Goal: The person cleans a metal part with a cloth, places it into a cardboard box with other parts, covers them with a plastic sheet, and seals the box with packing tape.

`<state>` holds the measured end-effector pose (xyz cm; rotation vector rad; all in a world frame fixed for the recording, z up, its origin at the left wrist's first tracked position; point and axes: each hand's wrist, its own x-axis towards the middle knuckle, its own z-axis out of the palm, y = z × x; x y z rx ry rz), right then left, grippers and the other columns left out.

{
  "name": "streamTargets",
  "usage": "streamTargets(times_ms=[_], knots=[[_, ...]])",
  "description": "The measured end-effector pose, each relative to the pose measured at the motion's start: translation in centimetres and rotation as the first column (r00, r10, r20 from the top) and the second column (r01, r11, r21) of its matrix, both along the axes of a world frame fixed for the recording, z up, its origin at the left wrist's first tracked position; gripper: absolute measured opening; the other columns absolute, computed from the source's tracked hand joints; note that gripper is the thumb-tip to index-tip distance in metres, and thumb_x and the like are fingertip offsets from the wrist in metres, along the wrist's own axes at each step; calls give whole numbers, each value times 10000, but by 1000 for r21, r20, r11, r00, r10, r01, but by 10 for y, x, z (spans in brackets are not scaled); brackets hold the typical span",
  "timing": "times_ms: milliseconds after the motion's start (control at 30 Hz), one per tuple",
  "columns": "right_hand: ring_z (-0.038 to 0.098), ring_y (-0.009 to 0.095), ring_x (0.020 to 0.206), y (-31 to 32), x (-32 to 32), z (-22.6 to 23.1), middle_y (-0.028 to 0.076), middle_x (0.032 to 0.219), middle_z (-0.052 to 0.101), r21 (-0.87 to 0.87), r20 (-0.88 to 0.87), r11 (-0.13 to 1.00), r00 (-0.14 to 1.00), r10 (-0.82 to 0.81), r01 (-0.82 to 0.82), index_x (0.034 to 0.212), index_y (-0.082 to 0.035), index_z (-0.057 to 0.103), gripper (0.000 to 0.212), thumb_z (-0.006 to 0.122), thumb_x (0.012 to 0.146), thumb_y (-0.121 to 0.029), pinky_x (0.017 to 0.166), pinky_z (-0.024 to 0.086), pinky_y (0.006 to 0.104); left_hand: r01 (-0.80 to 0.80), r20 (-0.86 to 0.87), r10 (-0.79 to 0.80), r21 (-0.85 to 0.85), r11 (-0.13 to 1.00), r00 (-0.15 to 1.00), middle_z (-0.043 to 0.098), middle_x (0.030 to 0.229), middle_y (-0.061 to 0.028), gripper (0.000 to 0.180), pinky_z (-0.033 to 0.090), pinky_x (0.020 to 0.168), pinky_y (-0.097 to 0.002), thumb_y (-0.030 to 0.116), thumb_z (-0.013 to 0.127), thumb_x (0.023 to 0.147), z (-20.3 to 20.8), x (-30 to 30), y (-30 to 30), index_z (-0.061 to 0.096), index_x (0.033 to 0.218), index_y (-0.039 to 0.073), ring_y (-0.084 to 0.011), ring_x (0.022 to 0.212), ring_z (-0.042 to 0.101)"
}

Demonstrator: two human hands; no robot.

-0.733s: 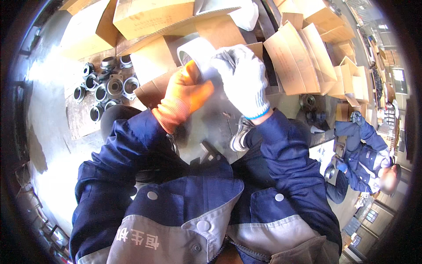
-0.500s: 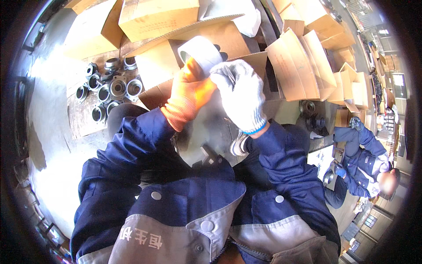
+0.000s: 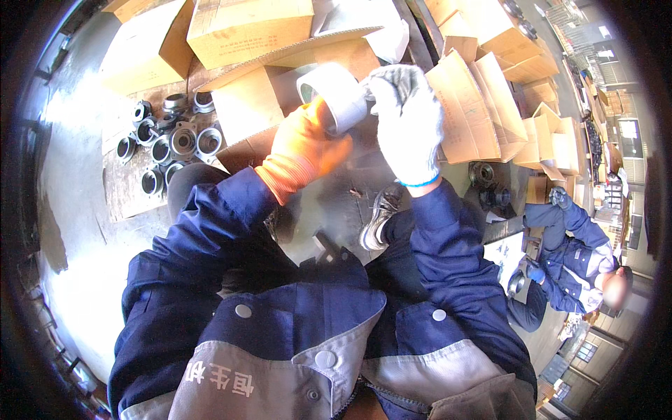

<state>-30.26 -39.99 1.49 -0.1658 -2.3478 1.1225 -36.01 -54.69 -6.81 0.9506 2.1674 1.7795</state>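
My left hand (image 3: 299, 145), in an orange glove, is closed around a wide white roll of tape (image 3: 344, 101), with its fingers at the near side of the ring. At the roll's right side is my right hand (image 3: 407, 122), in a white knit glove with grey fingertips. Its fingers are pinched together by the roll's edge; whether they grip a tape end is too small to make out. Behind and below the roll stands an opened cardboard box (image 3: 245, 105) with raised flaps.
Several dark metal ring-shaped castings (image 3: 183, 140) sit on a wooden board to the left. Closed cartons (image 3: 248, 31) stand at the back, with opened cartons (image 3: 465, 105) on the right. Farther right, a co-worker (image 3: 570, 266) sits with metal parts (image 3: 490, 185) nearby.
The roll and my left hand have shifted slightly right. My right hand has moved right, its fingers now farther round the roll's right edge. More of my shoe shows below.
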Motion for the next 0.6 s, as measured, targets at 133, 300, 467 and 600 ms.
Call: streamTargets(times_ms=[133,300,467,600], knots=[[654,111,756,17,-8,-2,61,867,688,-102,-50,992,996,-75,69,1017,-8,619,157,570,970,-150,643,530,254,-32,-149,28,-21,999,988,677,1046,-153,614,516,854,-365,140,744,668,-3,-4,-2,543,1244,72,-313,948,660],[647,112,724,31,-10,-4,58,830,686,-158,-52,978,988,-146,136,1015,2,629,178,590,957,-162,628,524,251,-236,-604,143,-77,969,784,687,1026,-146,726,490,898,-375,83,716,679,20,1,-2,465,1359,39,-285,968,677],[653,118,672,42,-11,0,68,824,694,-406,43,901,988,-150,155,994,-2,640,161,602,946,-151,590,527,242,-122,-539,59,-82,989,840,679,1054,-150,908,481,889,-401,141,745,673,42,5,-2,325,1472,46,-318,872,656],[654,114,653,42,-13,1,57,798,690,-257,102,948,980,-168,190,981,0,639,159,615,940,-151,556,526,240,-43,-358,-32,-201,979,933,681,1059,-129,979,368,1032,-443,137,744,693,36,6,0,216,1511,33,-346,965,652]])
